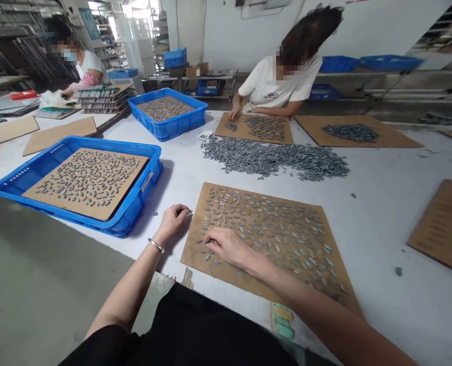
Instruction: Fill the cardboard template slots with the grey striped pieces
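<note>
A brown board [189, 254] lies in front of me on the white table, with rows of small grey leaf-shaped pieces [262, 217] spread over it. Over the board's left part, my right hand [229, 247] is closed in a pinch, fingertips down at one of these pieces. My left hand [174, 222] rests on the table just left of the board, fingers curled together. What it holds, if anything, is hidden. Beyond the board's far edge stretches a long loose heap of the same grey pieces [271, 156].
At left stands a blue tray [134, 213] holding a board of pieces; another blue tray [180, 126] is farther back. Across the table a co-worker [279, 81] handles pieces on a board [226, 122]. More boards lie at right [445, 223]. Another person [88, 66] works at far left.
</note>
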{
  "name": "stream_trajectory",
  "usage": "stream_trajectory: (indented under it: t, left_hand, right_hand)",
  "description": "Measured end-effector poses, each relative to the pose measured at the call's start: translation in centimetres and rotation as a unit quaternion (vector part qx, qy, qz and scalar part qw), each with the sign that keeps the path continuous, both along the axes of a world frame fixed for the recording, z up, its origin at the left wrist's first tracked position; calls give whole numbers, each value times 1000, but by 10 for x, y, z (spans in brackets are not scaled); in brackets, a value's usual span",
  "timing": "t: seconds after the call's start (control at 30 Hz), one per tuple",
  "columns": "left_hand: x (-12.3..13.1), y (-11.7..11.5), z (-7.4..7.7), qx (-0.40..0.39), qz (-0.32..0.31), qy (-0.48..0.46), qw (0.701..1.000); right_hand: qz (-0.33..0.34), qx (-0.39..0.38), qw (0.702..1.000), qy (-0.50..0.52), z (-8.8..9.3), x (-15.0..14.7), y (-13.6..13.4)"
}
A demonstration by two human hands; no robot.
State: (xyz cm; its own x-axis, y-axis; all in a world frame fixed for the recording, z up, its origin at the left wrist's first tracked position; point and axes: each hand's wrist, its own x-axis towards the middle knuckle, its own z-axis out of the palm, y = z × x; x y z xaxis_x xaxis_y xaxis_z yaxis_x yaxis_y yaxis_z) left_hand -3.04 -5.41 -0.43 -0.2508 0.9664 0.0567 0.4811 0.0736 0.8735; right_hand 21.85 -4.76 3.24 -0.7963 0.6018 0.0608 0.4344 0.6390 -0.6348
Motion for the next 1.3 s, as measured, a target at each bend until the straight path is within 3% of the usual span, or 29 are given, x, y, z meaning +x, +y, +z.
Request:
stream_trajectory:
  t: [0.2,0.5,0.63,0.7,0.8,0.9,1.0,1.13,1.3]
  left_hand:
    - [-3,-32,-12,49,32,-16,998]
    - [1,-33,-16,61,34,6,998]
    - [2,-35,-12,55,33,13,998]
    - [2,-36,-9,54,34,19,998]
    - [3,-37,-7,59,31,26,997]
    - [1,-37,-6,64,30,27,997]
    - [-2,-33,-8,55,39,30,997]
    - [-8,-31,-13,53,59,26,996]
    - [-10,-31,-16,46,72,17,996]
  right_hand:
    - [36,68,990,-120,-1,-31,-22]
    - [36,83,976,-196,4,-44,-34]
    - [34,70,983,-168,6,-36,-27]
    - [-11,67,990,-128,10,-25,-3]
    - [-137,97,981,-101,17,-2,57]
    - [-237,101,944,-208,21,21,125]
    - [-291,94,914,-267,19,32,178]
    - [-313,113,904,-268,9,27,220]
    - [-336,109,893,-280,-2,23,246]
